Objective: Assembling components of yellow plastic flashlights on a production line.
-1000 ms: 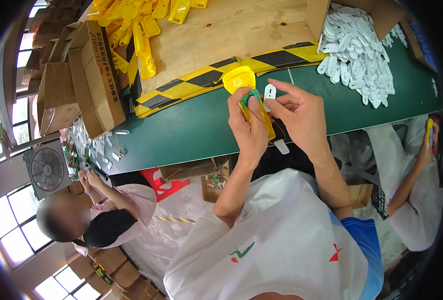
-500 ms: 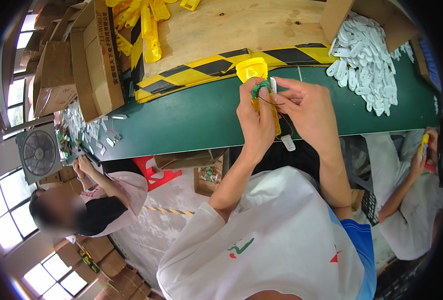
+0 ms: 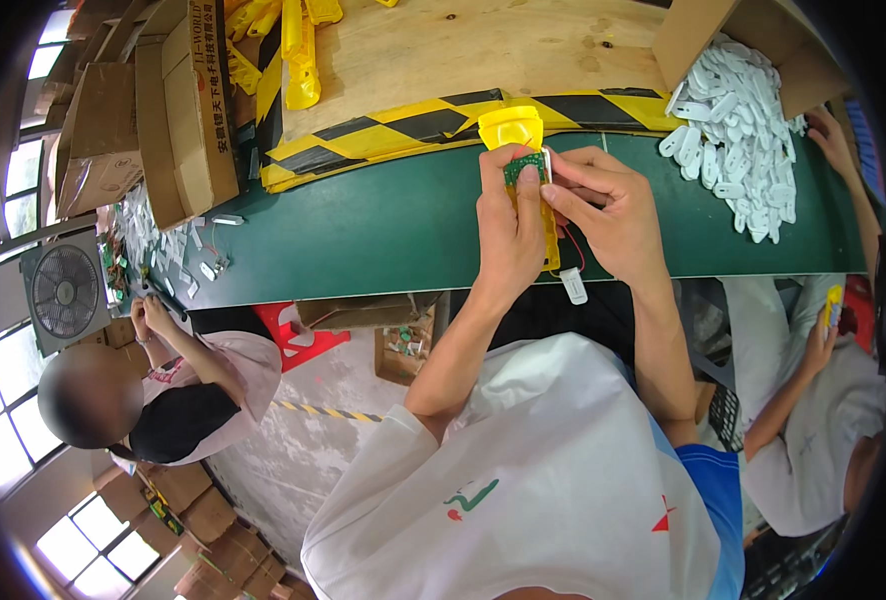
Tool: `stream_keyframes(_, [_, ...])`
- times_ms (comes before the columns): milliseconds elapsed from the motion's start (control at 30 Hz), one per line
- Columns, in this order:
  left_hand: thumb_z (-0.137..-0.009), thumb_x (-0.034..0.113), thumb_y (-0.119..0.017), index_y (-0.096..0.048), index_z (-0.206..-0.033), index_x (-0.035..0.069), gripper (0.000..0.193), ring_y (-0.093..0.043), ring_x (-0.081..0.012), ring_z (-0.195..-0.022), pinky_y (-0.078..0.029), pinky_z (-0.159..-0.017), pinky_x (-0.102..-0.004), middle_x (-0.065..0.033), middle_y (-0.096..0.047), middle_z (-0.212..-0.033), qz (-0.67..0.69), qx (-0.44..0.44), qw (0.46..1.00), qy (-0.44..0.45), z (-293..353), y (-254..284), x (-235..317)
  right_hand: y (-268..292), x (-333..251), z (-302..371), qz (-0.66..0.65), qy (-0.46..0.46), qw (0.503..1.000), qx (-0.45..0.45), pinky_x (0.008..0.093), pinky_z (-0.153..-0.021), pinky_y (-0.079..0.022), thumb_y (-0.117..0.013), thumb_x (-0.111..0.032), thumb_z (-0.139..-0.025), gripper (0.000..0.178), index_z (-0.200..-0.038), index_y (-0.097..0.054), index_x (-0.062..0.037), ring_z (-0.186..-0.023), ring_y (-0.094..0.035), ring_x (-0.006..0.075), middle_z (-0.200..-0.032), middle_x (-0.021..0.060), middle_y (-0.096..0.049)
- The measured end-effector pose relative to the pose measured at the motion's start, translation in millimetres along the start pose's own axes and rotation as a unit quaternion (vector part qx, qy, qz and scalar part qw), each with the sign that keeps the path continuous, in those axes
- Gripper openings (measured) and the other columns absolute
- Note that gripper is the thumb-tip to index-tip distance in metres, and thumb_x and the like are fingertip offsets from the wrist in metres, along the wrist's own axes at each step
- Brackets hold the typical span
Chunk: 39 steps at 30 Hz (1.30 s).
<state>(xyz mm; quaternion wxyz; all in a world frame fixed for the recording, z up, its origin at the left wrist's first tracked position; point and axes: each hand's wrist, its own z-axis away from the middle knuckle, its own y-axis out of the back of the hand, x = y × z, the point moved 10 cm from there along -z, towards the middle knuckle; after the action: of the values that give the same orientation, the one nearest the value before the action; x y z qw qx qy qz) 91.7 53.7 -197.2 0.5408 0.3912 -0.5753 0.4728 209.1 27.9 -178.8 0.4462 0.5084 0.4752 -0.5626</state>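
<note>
My left hand [image 3: 508, 225] is closed on a small green circuit board [image 3: 529, 163], its thumb lying across the face. Behind the board is a yellow plastic housing [image 3: 511, 127], with a wide cup-shaped end at the top and a narrow body running down between my hands. My right hand [image 3: 611, 215] pinches a slim white plastic piece [image 3: 547, 166] against the board's right edge. Thin red and dark wires hang below, and a small white block [image 3: 574, 286] dangles near the table's front edge. My fingers hide where board, white piece and housing meet.
A heap of white plastic parts [image 3: 738, 150] lies at right by an open carton [image 3: 813, 75]. Striped tape edges a wooden board [image 3: 463, 60] holding yellow housings [image 3: 303, 70]. Cartons [image 3: 188, 120] and small parts are at left. Co-workers sit either side.
The circuit board has turned so its face shows more fully, and my right fingers have closed in along its edge. At far right, a co-worker's hand has come in beside the white heap.
</note>
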Motion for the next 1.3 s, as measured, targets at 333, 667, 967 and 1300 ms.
stream_keyframes(333, [-0.105,0.008,-0.044,-0.044,-0.119,0.006,0.014,-0.054,-0.0068,-0.082,-0.047,-0.068,-0.0220,-0.0053,-0.057,-0.100,0.000,-0.022,1.000,-0.009,-3.8,-5.8,0.0,10.4,-3.2,11.0,0.043,0.024,0.993,0.109,0.0212,-0.061,-0.055,-0.067,-0.002,-0.092,0.029,-0.121,-0.068,0.0001,-0.083,-0.069,0.0119,-0.117,0.0083,-0.063])
stream_keyframes(667, [-0.102,0.004,-0.048,-0.049,-0.118,0.003,0.016,-0.053,-0.0117,-0.102,-0.043,-0.090,-0.0255,-0.0069,-0.056,-0.109,-0.036,-0.018,0.999,-0.034,-4.1,-4.4,9.6,4.1,-6.2,12.7,0.092,0.094,0.989,0.072,0.0272,-0.081,-0.055,-0.066,-0.001,-0.090,0.032,-0.123,-0.065,0.0034,-0.095,-0.068,0.0180,-0.125,0.0132,-0.062])
stream_keyframes(967, [-0.104,0.034,-0.043,-0.026,-0.147,0.005,0.054,-0.047,-0.0265,-0.125,-0.035,-0.109,-0.0385,-0.0159,-0.042,-0.138,0.091,-0.065,0.994,0.016,0.8,-58.4,7.9,29.5,-40.1,32.8,0.232,0.140,0.962,0.023,0.0473,-0.101,-0.044,-0.068,-0.025,-0.090,0.081,-0.153,-0.024,0.0011,-0.123,-0.049,0.0489,-0.140,0.0301,-0.041])
stream_keyframes(1300, [-0.101,0.011,-0.056,-0.037,-0.149,0.004,0.052,-0.060,-0.0235,-0.119,-0.048,-0.097,-0.0343,-0.0173,-0.046,-0.147,0.020,-0.335,0.941,0.050,41.3,-119.5,38.0,246.4,-118.7,125.4,0.352,0.097,0.860,0.356,0.0365,-0.097,-0.048,-0.075,-0.005,-0.079,0.064,-0.138,-0.051,0.0023,-0.110,-0.065,0.0252,-0.119,0.0199,-0.067])
